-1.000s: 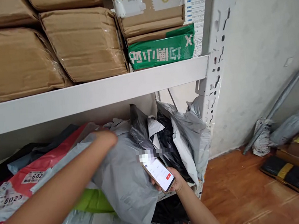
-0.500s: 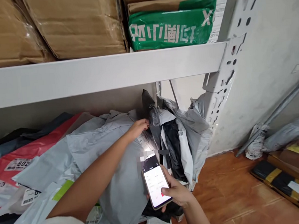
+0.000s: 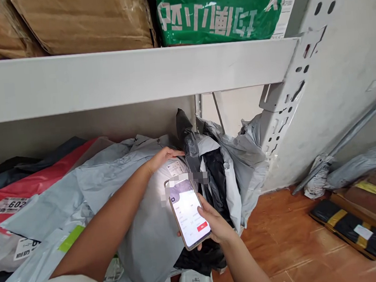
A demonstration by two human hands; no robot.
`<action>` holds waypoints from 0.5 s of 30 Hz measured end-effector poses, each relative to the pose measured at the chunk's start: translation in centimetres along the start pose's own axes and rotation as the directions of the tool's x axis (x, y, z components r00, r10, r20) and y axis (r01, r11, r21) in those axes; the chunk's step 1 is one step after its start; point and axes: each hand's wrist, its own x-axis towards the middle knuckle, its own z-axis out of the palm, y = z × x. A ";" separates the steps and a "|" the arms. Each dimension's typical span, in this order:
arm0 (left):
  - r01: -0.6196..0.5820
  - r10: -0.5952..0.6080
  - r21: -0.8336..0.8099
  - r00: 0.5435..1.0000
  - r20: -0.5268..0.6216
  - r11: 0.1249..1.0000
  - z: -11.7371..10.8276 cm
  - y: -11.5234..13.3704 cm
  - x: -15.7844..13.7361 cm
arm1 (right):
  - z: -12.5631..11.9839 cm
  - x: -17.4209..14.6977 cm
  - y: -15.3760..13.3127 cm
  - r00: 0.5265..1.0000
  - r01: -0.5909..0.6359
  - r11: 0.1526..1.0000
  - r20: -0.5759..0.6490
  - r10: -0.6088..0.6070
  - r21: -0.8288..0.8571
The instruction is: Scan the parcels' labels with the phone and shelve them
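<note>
My right hand (image 3: 217, 224) holds a smartphone (image 3: 189, 215), fingers behind it and thumb by the screen's right edge. The lit screen shows a pale page with a red button. The phone is over a big grey mailing bag (image 3: 151, 214), and bright light falls on the bag's white label (image 3: 174, 168). My left hand (image 3: 165, 157) reaches across that bag, its fingers stretched out and their tips touching a dark grey plastic parcel (image 3: 191, 149). Right of this stand black and white bags (image 3: 216, 178) and a crumpled grey bag (image 3: 249, 162).
A white shelf beam (image 3: 130, 78) crosses above my hands, with brown cartons (image 3: 82, 21) and a green-wrapped parcel (image 3: 219, 13) on it. A perforated post (image 3: 285, 101) stands at right. Red and grey bags (image 3: 39, 171) lie left. A black parcel (image 3: 350, 227) rests on the floor.
The phone has moved left and up, closer to the label, now brightly lit. My thumb has come off the red button. My left fingers have straightened against the dark parcel. The view has shifted slightly.
</note>
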 end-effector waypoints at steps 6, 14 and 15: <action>0.001 0.000 -0.042 1.000 0.019 0.999 0.5 0.6 -0.5 | 0.2 0.4 -1.7 1.000 0.017 0.999 0.026 -0.016 -0.035; 0.021 -0.022 -0.026 0.999 -0.031 0.999 1.2 1.3 -1.2 | 0.3 0.7 -2.3 0.999 0.012 0.999 0.046 -0.011 -0.032; 0.034 -0.035 -0.025 0.999 -0.028 0.999 1.2 1.3 -1.2 | 0.4 0.8 -2.3 0.999 0.013 0.999 0.050 -0.011 -0.029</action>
